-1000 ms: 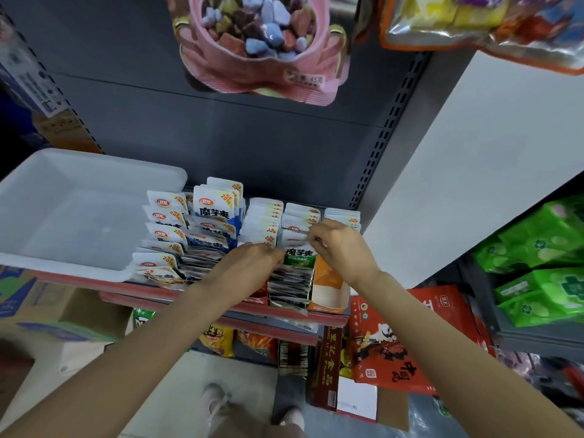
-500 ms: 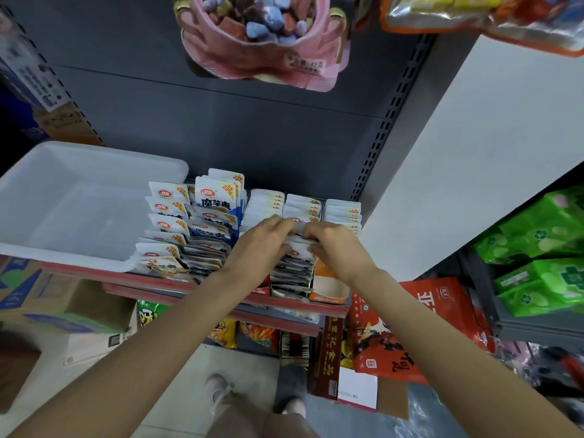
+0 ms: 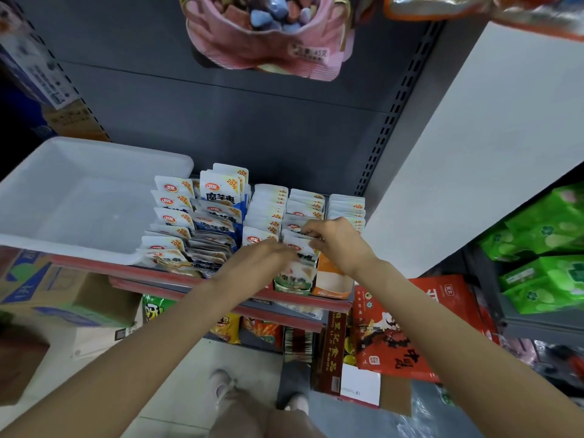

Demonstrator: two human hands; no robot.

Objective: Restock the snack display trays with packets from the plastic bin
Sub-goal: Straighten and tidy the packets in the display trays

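Head view, hands: we see two. The left hand (image 3: 262, 259) lies blurred over the front of the middle rows, and we cannot tell whether its fingers close on anything. The right hand (image 3: 336, 240) pinches the top edge of a green-fronted packet (image 3: 295, 263) standing at the front of its row.

Head view, plastic bin (image 3: 94, 172): one, white, on the shelf just left of the display. It looks empty, so we judge the restocking nearly finished.

Head view, display rows: we count five columns of packets (image 3: 268, 210) side by side on the red-edged shelf (image 3: 94, 263). The two left columns lean loosely forward; the three right columns stand tight. Individual packets overlap too much to count.

Head view, orange tray front (image 3: 330, 279): one, at the rightmost column, touching the green-fronted packet's side.

Head view, risk one: we judge the held packet could snag on the packets behind it and stay proud of the row, if pushed down at a tilt.

Head view, risk two: the loose left columns sit at the shelf lip; a nudge from the left forearm could tip some onto the floor.

Head view, hanging sweets bag (image 3: 265, 36): one pink bag overhead, well clear of the hands.
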